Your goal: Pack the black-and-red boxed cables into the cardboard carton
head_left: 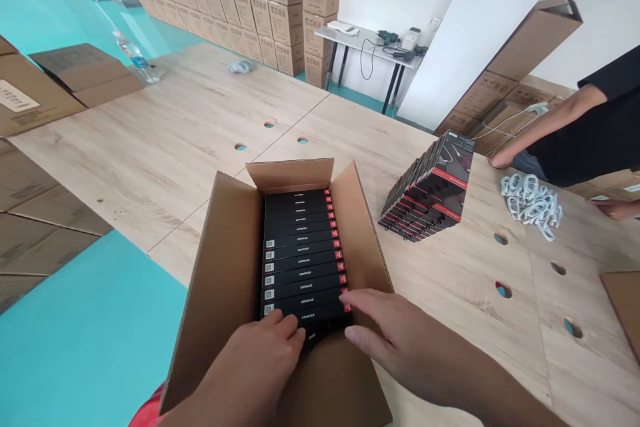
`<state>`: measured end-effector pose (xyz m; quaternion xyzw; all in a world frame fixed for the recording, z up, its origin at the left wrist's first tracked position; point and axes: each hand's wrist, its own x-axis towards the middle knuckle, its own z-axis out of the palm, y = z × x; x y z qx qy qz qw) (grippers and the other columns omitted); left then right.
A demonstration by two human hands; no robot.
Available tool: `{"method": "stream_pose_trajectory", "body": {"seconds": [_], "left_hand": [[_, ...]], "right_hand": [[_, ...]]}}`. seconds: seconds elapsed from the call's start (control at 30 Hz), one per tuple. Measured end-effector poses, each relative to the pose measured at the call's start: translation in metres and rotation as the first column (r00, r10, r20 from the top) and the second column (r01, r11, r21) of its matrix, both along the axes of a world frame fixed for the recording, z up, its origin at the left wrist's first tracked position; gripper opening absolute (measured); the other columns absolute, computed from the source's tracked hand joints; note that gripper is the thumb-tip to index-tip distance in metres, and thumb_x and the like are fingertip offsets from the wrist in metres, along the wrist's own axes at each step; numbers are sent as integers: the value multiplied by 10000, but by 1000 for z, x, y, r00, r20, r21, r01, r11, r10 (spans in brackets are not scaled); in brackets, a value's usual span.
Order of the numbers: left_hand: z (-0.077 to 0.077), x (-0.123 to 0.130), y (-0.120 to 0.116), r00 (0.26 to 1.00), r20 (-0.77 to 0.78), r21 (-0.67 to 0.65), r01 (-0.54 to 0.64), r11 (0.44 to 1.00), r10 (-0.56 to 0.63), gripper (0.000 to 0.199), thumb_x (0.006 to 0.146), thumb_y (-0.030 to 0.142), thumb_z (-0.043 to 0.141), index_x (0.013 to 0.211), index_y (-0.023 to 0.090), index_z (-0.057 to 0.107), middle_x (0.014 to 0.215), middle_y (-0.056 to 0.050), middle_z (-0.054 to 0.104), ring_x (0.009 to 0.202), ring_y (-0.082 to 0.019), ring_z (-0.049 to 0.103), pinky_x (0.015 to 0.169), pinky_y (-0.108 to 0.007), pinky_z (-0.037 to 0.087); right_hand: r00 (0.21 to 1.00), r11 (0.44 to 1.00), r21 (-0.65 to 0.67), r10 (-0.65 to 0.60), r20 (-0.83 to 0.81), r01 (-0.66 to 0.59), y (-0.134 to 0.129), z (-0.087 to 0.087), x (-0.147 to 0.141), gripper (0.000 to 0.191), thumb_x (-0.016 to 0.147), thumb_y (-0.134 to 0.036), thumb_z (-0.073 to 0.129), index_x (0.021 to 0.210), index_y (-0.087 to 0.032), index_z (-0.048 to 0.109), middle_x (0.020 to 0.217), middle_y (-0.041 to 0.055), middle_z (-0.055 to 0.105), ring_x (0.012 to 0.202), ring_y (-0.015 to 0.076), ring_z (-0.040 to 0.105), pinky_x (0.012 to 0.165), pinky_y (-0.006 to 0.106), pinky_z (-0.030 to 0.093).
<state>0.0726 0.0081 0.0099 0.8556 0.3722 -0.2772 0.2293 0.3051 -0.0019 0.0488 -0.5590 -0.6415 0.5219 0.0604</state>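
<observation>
An open cardboard carton (220, 267) sits at the near edge of a wooden table (165, 140). Inside stands a row of several slim black product boxes (303, 253) with red corner tabs. My left hand (265, 353) reaches into the near end of the carton, fingertips on the nearest black box. My right hand (395, 340) comes in from the right, fingers spread, touching the near right end of the same row. Neither hand clearly grips anything.
A leaning stack of black boxes (430, 193) lies on the table to the right. Beyond it are white coiled cables (533, 203) and another person's arms (545, 130). Round holes dot the table. Cartons are piled against the far wall; flat cardboard lies on the left.
</observation>
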Motion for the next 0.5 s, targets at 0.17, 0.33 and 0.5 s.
{"method": "stream_pose_trajectory", "body": {"seconds": [0.17,0.33,0.5], "left_hand": [[9,6,-4,999,-27,-5,27,1000,-27,419,849,-2,431,1130,141,707,1049,-134,688,995,-322,628,785,-486,573],[11,-1,-2,1000,6,-1,22,1000,-22,461,842,-28,414,1139,140,724,1039,-153,703,1006,-313,631,754,-423,545],[-3,-18,-8,986,165,45,-19,999,11,255,818,60,564,934,146,775,878,-172,686,876,-299,620,628,-353,473]], "right_hand": [[967,965,-222,182,180,-140,4,-26,-39,561,978,-551,341,1213,-154,659,1198,180,694,1124,357,646,938,493,509],[825,895,-299,429,367,-332,25,-28,-72,886,975,-647,91,1161,-30,698,1187,278,679,1225,422,590,1045,564,437],[764,874,-385,460,453,-298,30,-39,-78,801,966,-661,159,1140,-136,739,1088,187,742,1075,366,688,868,500,558]]}}
